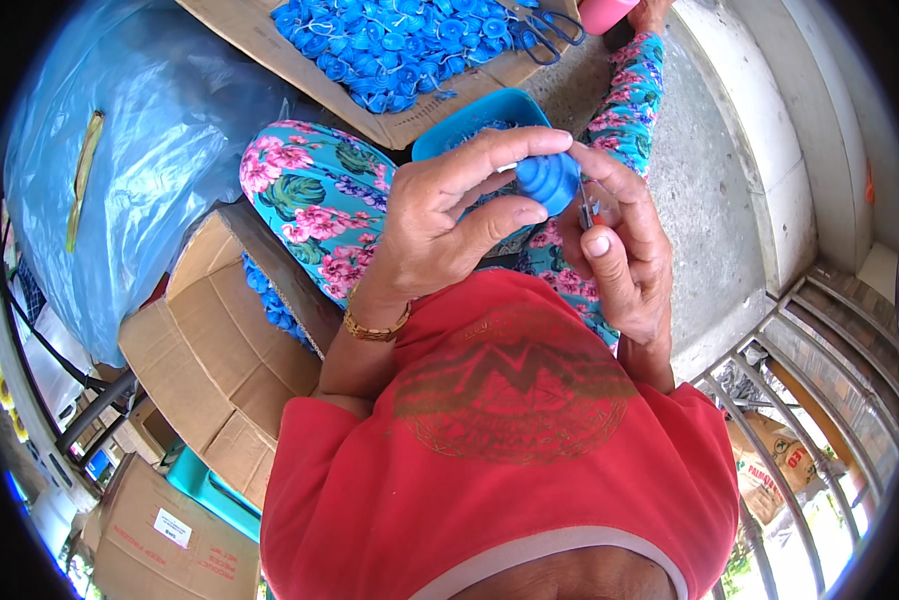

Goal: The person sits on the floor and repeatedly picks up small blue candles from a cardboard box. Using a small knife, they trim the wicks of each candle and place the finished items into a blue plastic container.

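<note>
A blue piece with rounded, stacked ridges [548, 183], rather like a moulded candle, is held up in front of my lap. My left hand [460, 200] grips it between thumb and fingers; a small white bit shows at its left side. Against its right side, my right hand [625, 225] pinches a small thin metal tool [587, 208], which looks like a short blade; most of its handle is hidden by the fingers. Behind and below the hands sits a blue plastic basin [490, 108] with blue scraps in it, partly covered by my left hand.
A cardboard tray [410, 128] ahead holds many blue pieces with white strings, with dark-handled scissors [550, 38] at its right edge. To the left are an open cardboard box [220, 335] and a large blue plastic bag [160, 130]. Metal railings [780, 450] stand lower right.
</note>
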Tool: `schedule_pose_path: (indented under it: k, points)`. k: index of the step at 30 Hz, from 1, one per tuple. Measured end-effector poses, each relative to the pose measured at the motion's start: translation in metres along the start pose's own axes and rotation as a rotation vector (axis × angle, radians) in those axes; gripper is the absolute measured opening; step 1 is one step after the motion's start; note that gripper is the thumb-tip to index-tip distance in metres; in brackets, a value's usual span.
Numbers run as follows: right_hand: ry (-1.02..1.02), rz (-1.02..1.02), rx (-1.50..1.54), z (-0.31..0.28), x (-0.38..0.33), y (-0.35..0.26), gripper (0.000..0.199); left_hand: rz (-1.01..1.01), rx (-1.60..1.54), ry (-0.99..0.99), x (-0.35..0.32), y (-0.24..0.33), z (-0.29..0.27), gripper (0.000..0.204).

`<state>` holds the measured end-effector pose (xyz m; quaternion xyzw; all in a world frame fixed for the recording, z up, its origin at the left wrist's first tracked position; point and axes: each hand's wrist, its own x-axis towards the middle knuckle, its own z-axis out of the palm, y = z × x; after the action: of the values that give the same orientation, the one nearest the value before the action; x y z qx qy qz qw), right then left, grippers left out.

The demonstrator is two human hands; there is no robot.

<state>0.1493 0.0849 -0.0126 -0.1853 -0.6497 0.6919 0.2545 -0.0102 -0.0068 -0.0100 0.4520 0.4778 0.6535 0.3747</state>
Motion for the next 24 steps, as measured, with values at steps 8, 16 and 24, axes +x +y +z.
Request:
schedule_pose_path:
  k: [8,16,24]
  points:
    - [-0.063,0.07,0.26,-0.006,0.003,0.008,0.044,-0.062,-0.052,-0.092,0.003,0.001,0.0,0.039]
    - [0.021,0.078,0.154,-0.011,0.003,0.006,0.042,-0.242,-0.417,0.193,0.008,-0.012,0.01,0.036]
    - [0.074,-0.274,-0.434,0.004,0.005,0.01,0.04,-0.23,-0.344,0.268,0.01,-0.007,0.017,0.035]
